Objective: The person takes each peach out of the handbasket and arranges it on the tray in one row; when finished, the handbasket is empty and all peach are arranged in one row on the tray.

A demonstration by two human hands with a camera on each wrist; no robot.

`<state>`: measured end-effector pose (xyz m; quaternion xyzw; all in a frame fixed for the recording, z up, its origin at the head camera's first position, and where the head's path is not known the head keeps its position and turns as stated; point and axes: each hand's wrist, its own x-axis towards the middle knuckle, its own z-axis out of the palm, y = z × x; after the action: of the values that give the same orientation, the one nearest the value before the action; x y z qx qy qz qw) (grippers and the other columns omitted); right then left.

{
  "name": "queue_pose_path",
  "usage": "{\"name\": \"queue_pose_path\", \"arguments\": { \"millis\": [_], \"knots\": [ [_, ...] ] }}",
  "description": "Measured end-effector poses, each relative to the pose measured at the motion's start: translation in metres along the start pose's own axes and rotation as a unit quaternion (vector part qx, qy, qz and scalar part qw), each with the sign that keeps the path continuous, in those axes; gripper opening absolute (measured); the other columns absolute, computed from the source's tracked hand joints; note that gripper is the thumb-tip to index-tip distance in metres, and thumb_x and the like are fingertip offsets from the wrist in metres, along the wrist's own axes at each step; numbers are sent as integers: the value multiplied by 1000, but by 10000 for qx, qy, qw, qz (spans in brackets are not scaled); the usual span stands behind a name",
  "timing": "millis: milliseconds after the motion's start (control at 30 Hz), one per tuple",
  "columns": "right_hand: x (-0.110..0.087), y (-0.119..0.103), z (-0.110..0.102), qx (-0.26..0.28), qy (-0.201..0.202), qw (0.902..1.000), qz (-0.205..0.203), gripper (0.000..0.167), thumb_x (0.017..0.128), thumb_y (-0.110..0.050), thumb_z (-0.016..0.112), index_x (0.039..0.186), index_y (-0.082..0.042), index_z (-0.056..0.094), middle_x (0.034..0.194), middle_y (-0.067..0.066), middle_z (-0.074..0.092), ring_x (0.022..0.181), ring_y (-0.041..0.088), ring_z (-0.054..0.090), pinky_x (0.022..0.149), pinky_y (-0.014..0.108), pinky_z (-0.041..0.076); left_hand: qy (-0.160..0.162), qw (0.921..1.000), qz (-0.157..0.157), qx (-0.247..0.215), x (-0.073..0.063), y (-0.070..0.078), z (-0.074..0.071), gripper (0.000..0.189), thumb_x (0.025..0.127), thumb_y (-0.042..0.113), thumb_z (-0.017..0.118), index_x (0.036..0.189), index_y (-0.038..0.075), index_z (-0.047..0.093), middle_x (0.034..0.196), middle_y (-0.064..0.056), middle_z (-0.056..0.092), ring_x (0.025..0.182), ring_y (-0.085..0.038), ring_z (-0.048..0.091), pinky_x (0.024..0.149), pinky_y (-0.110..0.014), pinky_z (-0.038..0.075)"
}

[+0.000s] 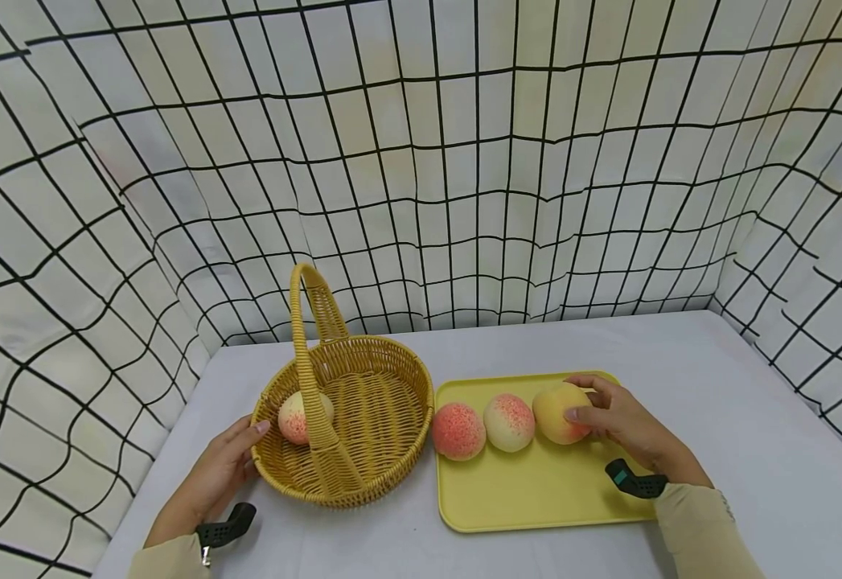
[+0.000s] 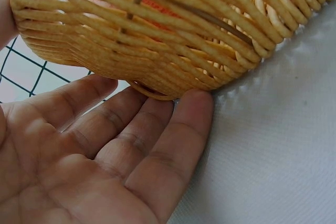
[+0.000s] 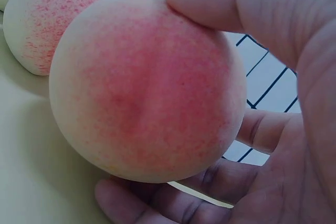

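My left hand holds the rim of a round wicker basket, thumb over the edge and fingers against the outer wall, as the left wrist view also shows. One pale peach with pink speckles lies inside on the left, partly behind the tall handle. Over a yellow tray, my right hand grips a yellow peach between thumb and fingers. In the right wrist view this peach shows a broad pink blush. Beside it on the tray are a cream peach with pink speckles and a pinkish-red peach.
The basket's right side stands close against the tray's left edge. A white cloth covers the table. White walls with a black grid enclose the back and both sides. Each wrist carries a small black camera mount.
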<state>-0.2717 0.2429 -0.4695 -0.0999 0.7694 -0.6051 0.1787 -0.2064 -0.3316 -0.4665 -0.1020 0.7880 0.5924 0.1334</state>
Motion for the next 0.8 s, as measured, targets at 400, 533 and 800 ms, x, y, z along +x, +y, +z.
{"name": "queue_pose_path", "arguments": {
  "millis": [400,533,800],
  "knots": [
    [0,0,0,-285,56,9996,22,69,97,-24,73,155,-3,42,117,16,63,85,23,60,75,33,53,6,10000,23,-1,0,0,0,74,113,45,40,165,-1,15,168,-26,25,136,-16,49,94,-22,51],
    [0,0,-1,-455,119,9989,44,68,97,-25,73,156,-6,45,120,16,63,92,24,61,77,34,53,8,10000,13,-17,0,-1,0,74,113,45,40,165,0,15,168,-26,25,134,-13,50,94,-22,51],
    [0,-5,0,-376,210,9990,136,71,94,-24,74,150,0,38,115,15,67,94,23,65,80,35,54,15,10000,27,-14,0,-1,0,74,113,45,41,165,-1,15,168,-26,25,138,-19,48,95,-23,51]
  ]
}}
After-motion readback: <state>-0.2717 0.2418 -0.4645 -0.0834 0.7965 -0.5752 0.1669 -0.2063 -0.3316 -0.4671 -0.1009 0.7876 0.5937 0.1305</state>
